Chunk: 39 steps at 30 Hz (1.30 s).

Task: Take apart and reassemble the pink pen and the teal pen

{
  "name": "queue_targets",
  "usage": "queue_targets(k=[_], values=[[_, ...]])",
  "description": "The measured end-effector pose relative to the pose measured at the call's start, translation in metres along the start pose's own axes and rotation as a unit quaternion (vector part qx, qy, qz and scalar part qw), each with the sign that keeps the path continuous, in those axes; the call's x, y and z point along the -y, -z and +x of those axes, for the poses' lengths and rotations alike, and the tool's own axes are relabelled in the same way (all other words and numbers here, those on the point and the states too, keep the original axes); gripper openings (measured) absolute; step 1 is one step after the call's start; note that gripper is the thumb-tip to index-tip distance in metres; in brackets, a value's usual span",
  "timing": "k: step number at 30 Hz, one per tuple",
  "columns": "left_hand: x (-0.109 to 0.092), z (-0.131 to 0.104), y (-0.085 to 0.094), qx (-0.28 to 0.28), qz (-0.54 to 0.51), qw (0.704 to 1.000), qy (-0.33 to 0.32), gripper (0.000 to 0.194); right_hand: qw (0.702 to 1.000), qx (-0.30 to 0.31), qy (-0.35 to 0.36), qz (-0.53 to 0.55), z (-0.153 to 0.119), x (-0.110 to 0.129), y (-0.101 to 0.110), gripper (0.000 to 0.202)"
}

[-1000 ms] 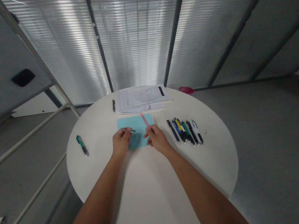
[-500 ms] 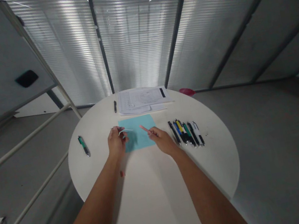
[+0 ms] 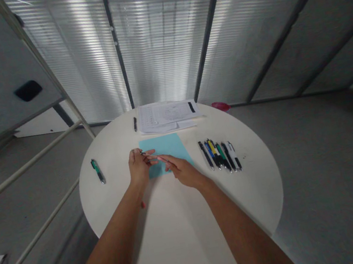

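Observation:
Over a light-blue sheet [image 3: 164,142], my left hand [image 3: 138,168] is closed on a thin pale stick that looks like a pen refill [image 3: 149,155], pointing to the right. My right hand [image 3: 183,171] pinches a slim pink pen barrel [image 3: 163,159], its tip meeting the refill's end. Whether the refill is inside the barrel or only touching it, I cannot tell. A small red piece [image 3: 143,205] lies on the table beside my left forearm, partly hidden by it.
On the round white table [image 3: 182,240], several pens [image 3: 221,156] lie in a row at right. A green pen [image 3: 97,171] rests at left. Printed papers [image 3: 167,115] and a dark pen [image 3: 135,124] are at the back. A whiteboard frame [image 3: 73,109] stands at left.
My right hand has moved left with the pink pen barrel, closing the gap to the refill in my left hand. The left hand has barely moved.

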<state>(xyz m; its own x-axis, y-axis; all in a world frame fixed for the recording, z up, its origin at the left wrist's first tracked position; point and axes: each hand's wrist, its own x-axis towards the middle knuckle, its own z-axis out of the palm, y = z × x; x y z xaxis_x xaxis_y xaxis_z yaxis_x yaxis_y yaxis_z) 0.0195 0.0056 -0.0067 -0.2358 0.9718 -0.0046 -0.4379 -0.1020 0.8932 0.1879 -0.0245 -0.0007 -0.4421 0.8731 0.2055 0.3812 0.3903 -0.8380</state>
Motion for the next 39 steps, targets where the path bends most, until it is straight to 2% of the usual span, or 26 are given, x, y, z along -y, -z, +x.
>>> queue_targets(k=[7, 10, 14, 18, 19, 21, 23, 26, 28, 29, 31, 33, 36, 38, 39], values=[[-0.004, -0.004, -0.002, 0.014, 0.039, 0.999, -0.002, 0.030, 1.000, -0.007, -0.017, -0.013, 0.000, 0.001, -0.001, 0.039], [-0.006, -0.008, -0.004, 0.052, 0.091, 0.994, -0.021, 0.034, 0.999, -0.022, -0.016, -0.021, 0.000, -0.001, -0.003, 0.035], [-0.009, -0.015, -0.004, 0.161, 0.197, 0.965, -0.065, 0.036, 0.997, -0.073, -0.027, 0.029, 0.005, -0.005, -0.007, 0.025], [-0.024, -0.013, 0.009, 0.191, 0.292, 0.929, -0.121, 0.032, 0.982, -0.138, -0.033, 0.128, 0.011, -0.013, -0.007, 0.025], [-0.031, -0.011, 0.014, 0.203, 0.333, 0.912, -0.125, 0.030, 0.978, -0.152, -0.035, 0.141, 0.012, -0.015, -0.006, 0.025], [-0.049, -0.009, 0.024, 0.238, 0.461, 0.847, -0.114, 0.025, 0.973, -0.168, -0.040, 0.153, 0.013, -0.019, -0.003, 0.026], [-0.068, -0.013, 0.032, 0.221, 0.584, 0.777, -0.088, 0.027, 0.972, -0.169, -0.045, 0.154, 0.013, -0.021, -0.001, 0.027], [-0.086, -0.031, 0.040, 0.153, 0.737, 0.659, 0.007, 0.042, 0.976, -0.158, -0.055, 0.142, 0.012, -0.022, 0.000, 0.026], [-0.086, -0.053, 0.044, 0.126, 0.791, 0.596, 0.055, 0.049, 0.979, -0.147, -0.062, 0.125, 0.011, -0.020, 0.000, 0.026], [-0.083, -0.066, 0.045, 0.130, 0.804, 0.576, 0.071, 0.048, 0.981, -0.140, -0.064, 0.116, 0.010, -0.019, 0.000, 0.025], [-0.070, -0.091, 0.047, 0.149, 0.819, 0.546, 0.089, 0.042, 0.985, -0.131, -0.063, 0.094, 0.009, -0.016, 0.000, 0.026], [-0.056, -0.111, 0.051, 0.136, 0.840, 0.522, 0.058, 0.036, 0.988, -0.126, -0.060, 0.071, 0.007, -0.014, 0.000, 0.026], [-0.042, -0.126, 0.061, 0.146, 0.839, 0.524, 0.004, 0.033, 0.990, -0.119, -0.055, 0.048, 0.006, -0.014, 0.001, 0.026], [-0.041, -0.123, 0.068, 0.160, 0.812, 0.561, -0.013, 0.033, 0.991, -0.113, -0.053, 0.043, 0.006, -0.016, 0.001, 0.026], [-0.043, -0.118, 0.071, 0.163, 0.787, 0.595, -0.018, 0.033, 0.991, -0.112, -0.053, 0.041, 0.006, -0.017, 0.001, 0.026]])
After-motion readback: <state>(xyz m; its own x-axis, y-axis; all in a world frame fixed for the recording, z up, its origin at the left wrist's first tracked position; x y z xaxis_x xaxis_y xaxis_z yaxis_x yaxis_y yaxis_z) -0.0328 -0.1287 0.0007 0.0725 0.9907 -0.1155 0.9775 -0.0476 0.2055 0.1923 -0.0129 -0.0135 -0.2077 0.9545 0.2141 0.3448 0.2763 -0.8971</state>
